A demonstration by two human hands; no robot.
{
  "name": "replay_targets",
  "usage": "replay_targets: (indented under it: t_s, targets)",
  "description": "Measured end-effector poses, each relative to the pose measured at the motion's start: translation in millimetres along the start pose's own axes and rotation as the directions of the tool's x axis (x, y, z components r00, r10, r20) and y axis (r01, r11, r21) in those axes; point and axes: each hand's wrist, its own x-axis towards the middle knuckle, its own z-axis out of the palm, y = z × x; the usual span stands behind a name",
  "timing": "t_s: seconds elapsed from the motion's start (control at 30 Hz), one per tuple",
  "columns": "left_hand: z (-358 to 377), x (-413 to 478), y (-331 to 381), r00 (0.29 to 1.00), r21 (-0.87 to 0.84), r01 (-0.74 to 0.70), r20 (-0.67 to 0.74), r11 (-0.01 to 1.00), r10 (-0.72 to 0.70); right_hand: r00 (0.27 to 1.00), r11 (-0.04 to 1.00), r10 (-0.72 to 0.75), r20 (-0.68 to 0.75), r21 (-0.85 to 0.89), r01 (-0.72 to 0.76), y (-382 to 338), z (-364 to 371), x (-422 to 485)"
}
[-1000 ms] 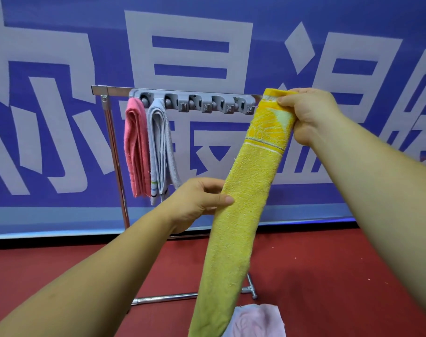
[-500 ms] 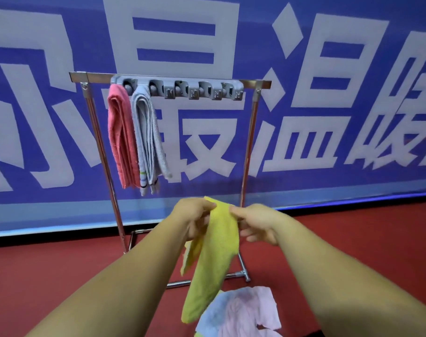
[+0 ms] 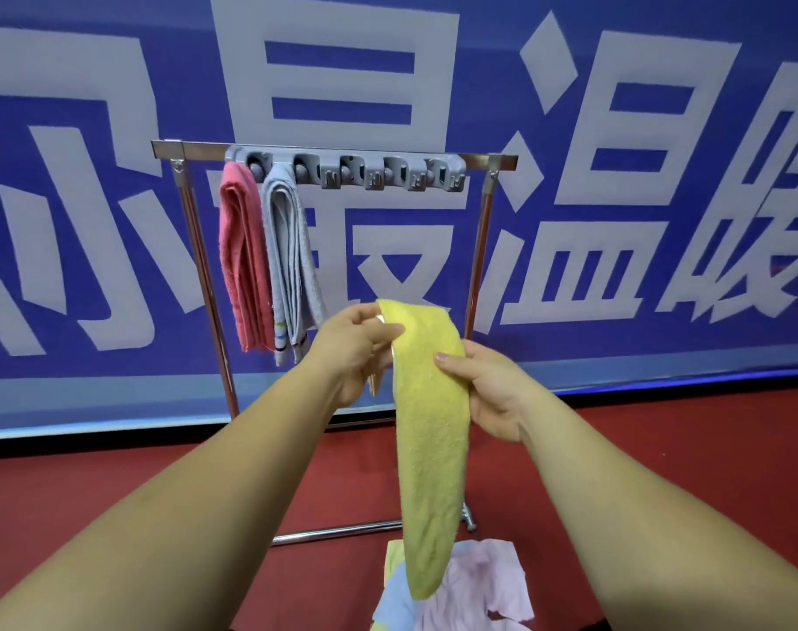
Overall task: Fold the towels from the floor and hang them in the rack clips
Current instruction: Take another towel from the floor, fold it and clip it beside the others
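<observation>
Towel [image 3: 431, 448] now raised higher, hands [image 3: 356, 352] [image 3: 495, 393] gripping top

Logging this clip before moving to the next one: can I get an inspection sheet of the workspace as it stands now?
Surface: red floor.
Job's things: yellow towel, folded into a long strip, held up in front of the rack; pink towel and grey towel hang from the two leftmost clips of the clip bar; the other clips look empty; pile of towels on the floor.
Clutter: nothing seen.
Grippers: left hand pinches the yellow towel's top; right hand grips its edge just below.
Cables: nothing seen.
Surroundings: blue banner with large white characters behind the rack.
</observation>
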Motion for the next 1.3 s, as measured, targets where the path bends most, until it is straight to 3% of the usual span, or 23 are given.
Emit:
replay_targets:
  t_s: [0.1,0.3,0.53,0.6,0.7,0.83,1.0,1.3]
  targets:
    - [9,-11,12,1.0,-0.035,-0.014,-0.002,0.999,0.014,0.998,0.998,-0.054,-0.024,0.039,0.055,-26,7,-2]
    - [3,-29,-3,0.936,0.063,0.216,0.27,0.974,-0.225,0.991,0.991,-0.105,-0.085,0.08,0.112,-53,2,-4]
    - [7,-37,-13,0.873,0.194,0.12,0.447,0.974,-0.196,0.991,0.972,-0.083,-0.101,0.213,0.103,-62,-9,-12]
    - [10,-34,-11,0.874,0.187,0.11,0.45,0.976,-0.185,0.992,0.966,-0.061,-0.107,0.245,0.086,-61,-11,-14]
    - [18,-34,-9,0.876,0.176,0.116,0.445,0.977,-0.185,0.996,0.988,-0.018,-0.089,0.153,0.031,-50,-12,-15]
    - [19,-35,-10,0.873,0.116,0.2,0.43,0.973,-0.23,0.992,0.988,-0.042,-0.121,0.139,0.059,-48,-18,-16]
    - [18,-31,-12,0.892,0.257,0.096,0.406,0.962,-0.197,0.995,0.986,-0.046,-0.089,0.154,0.06,-55,-14,-19]
    - [18,-24,-12,0.958,0.225,0.055,0.264,0.973,-0.115,0.996,0.991,-0.041,-0.075,0.124,0.05,-59,-6,-16]
